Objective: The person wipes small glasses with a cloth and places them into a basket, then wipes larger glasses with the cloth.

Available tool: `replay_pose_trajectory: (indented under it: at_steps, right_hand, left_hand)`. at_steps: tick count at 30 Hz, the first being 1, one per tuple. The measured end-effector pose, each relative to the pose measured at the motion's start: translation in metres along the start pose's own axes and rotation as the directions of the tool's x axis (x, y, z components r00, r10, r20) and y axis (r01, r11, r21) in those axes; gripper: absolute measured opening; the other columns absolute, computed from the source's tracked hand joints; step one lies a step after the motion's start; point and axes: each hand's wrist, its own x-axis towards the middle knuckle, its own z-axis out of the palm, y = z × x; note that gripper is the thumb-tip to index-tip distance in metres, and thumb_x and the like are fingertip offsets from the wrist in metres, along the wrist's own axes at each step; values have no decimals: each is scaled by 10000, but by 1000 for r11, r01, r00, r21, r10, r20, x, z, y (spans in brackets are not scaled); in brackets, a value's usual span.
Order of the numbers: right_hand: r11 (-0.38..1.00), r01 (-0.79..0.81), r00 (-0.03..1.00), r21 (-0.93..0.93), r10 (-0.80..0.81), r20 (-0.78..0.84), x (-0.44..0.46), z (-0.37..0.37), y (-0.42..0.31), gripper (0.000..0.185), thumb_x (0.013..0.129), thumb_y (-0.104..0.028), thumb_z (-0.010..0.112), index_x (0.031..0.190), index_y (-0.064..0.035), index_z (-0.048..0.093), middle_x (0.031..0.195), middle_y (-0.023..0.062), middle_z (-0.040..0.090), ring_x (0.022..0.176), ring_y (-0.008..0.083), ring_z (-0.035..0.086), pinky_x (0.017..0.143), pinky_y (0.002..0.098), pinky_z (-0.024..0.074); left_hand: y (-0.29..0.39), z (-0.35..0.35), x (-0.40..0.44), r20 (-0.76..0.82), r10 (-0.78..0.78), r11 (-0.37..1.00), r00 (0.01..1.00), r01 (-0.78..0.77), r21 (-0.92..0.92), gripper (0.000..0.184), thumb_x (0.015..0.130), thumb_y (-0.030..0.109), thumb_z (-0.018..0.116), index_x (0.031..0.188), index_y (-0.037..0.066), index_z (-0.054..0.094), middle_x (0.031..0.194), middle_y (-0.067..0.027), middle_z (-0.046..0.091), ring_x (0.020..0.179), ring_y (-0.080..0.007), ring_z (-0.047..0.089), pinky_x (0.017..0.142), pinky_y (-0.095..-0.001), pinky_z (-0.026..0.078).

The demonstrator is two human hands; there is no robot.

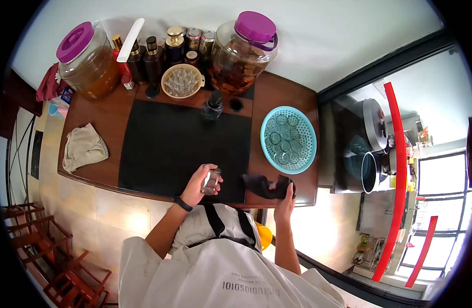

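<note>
My left hand (199, 186) is wrapped round a small clear glass (210, 181), above the front edge of the black mat (179, 149). In my right hand (285, 201) is a dark cloth (266, 187), which hangs out to the left over the table's front right part. Just beyond that hand, a light blue perforated basket (313, 149) holds several clear glasses (284, 137). A dark glass bottle (212, 107) stands at the back of the mat.
A beige cloth (85, 147) lies at the table's left. Large purple-lidded jars (92, 72) (241, 56), bottles (152, 61), cans (193, 40) and a small basket of glassware (200, 82) line the back. Wooden chairs (35, 231) stand lower left.
</note>
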Motion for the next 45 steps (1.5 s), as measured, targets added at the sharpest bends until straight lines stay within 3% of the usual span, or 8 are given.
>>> replay_pose_trajectory:
  at_steps: [11,15,18,22,24,29,38,45]
  right_hand:
    - [995,-6,974,100,-17,228,-22,99,-50,267,1004,-227,519,1159,-11,542,1115,44,560,953,107,542,879,269,444]
    - [979,172,899,-110,-110,424,-29,103,-36,262,912,-66,595,1146,-27,485,1041,43,584,964,100,550,853,256,447]
    - [984,138,840,-115,-55,540,-46,110,-27,320,827,-46,698,1093,-13,522,1014,66,632,935,100,578,808,264,469]
    - [668,572,686,-476,-73,724,-52,112,-42,339,780,-78,757,1068,-1,593,959,93,647,893,136,611,773,302,514]
    - [544,723,544,-426,-68,837,-49,111,-48,376,738,-149,776,1033,-14,587,952,164,637,860,346,623,767,377,514]
    - [656,607,446,-448,185,875,-47,115,-69,505,754,-185,777,1164,-23,530,979,171,641,881,349,637,783,397,515]
    - [703,485,453,-520,307,837,-45,112,-83,601,764,-186,773,1270,-28,488,1032,133,643,902,265,649,810,349,512]
    - [874,-354,311,-333,446,839,-31,91,-53,685,784,-183,735,1352,33,420,1263,46,513,1173,143,471,1016,292,360]
  left_hand:
    - [7,41,-2,299,126,952,946,-200,233,305,915,16,591,1188,26,455,1134,-82,553,1039,-151,543,862,-295,480]
    - [12,47,-10,212,79,930,974,-148,337,315,900,10,612,1185,25,480,1114,-62,542,1014,-140,539,901,-280,442]
    - [10,43,-8,174,370,807,913,-409,426,293,907,23,621,1171,37,494,970,-30,548,879,-76,517,757,-210,447]
    - [20,37,-6,75,470,779,880,-453,433,261,993,222,482,1160,22,482,920,-52,590,846,-99,549,772,-227,441]
    - [27,39,-7,142,429,805,892,-449,386,353,1010,317,401,1166,8,473,870,-79,617,806,-117,573,766,-255,454]
    - [49,61,-4,262,307,755,915,-402,518,678,946,624,353,1185,-4,444,840,-113,610,771,-128,587,744,-239,452]
    - [60,72,3,326,264,654,908,-417,631,547,989,490,353,1151,-12,499,774,-112,644,692,-142,594,688,-259,469]
    - [54,61,-1,467,267,397,843,-537,744,283,905,147,504,1132,-20,528,797,-145,682,720,-204,682,675,-280,501]
